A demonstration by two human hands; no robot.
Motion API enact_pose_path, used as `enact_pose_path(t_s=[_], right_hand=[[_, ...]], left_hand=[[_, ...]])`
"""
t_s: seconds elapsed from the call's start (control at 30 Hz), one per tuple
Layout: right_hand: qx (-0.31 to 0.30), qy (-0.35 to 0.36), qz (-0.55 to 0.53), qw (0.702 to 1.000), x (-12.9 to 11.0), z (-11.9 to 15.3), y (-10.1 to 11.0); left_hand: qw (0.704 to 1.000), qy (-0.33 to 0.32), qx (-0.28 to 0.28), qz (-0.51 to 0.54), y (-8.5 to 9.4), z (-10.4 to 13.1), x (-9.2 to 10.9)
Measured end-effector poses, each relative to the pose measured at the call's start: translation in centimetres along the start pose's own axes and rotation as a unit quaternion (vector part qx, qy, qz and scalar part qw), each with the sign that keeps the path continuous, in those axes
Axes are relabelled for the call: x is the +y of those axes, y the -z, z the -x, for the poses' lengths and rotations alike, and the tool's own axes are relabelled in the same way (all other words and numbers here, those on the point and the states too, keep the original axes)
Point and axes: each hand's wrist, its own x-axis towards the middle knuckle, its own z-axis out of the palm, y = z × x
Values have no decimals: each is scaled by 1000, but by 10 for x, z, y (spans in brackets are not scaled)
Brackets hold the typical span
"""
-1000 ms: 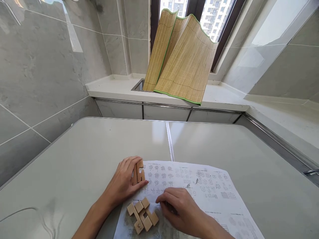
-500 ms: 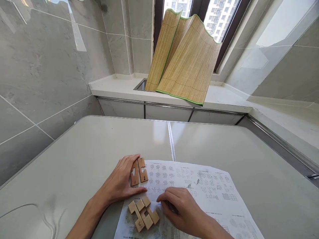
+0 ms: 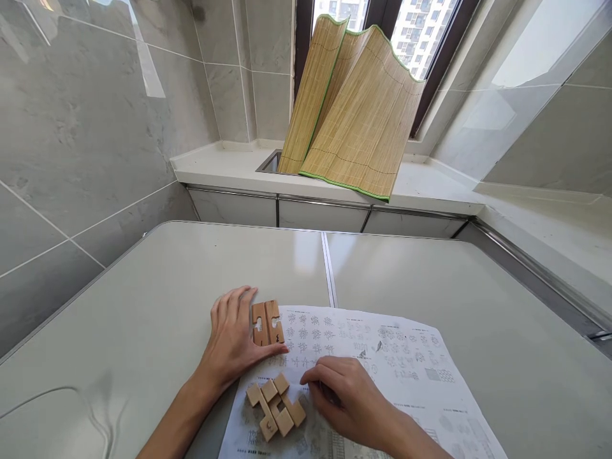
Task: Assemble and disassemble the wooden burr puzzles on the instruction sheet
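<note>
My left hand (image 3: 234,338) rests around two flat wooden puzzle pieces (image 3: 268,323), its fingers apart along their left side and its thumb along their lower edge. The two pieces lie side by side with their long edges together; each has a cut-out notch and a dark mark. Below them an interlocked cluster of wooden blocks (image 3: 276,407) lies on a printed instruction sheet (image 3: 382,382). To the right of the cluster my right hand (image 3: 349,398) rests on the sheet, loosely curled, with nothing visible in its fingers. It is apart from the blocks.
The pale table (image 3: 215,268) has a seam down its middle. A white cable (image 3: 71,387) runs across its left side. Beyond the table, a folded bamboo mat (image 3: 358,115) leans over a sink on the counter (image 3: 229,164), before a window.
The two flat pieces have come closer together, the gap between them closing. My left hand has shifted up a little, and its thumb now reaches under their lower edge. My right hand stays put.
</note>
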Motion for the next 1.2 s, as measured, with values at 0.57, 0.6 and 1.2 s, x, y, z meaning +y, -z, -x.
enact_pose_path(t_s=[0.57,0.6,1.2], right_hand=[[2,0,8,1000,1,1,-1],[5,1,7,1000,1,0,-1],[-1,-3,9,1000,-1,-3,1]], left_hand=[[979,-23,-103,173,-4,2,8],[980,-19,-106,167,-3,2,9],[994,-65,-64,58,14,-4,17]])
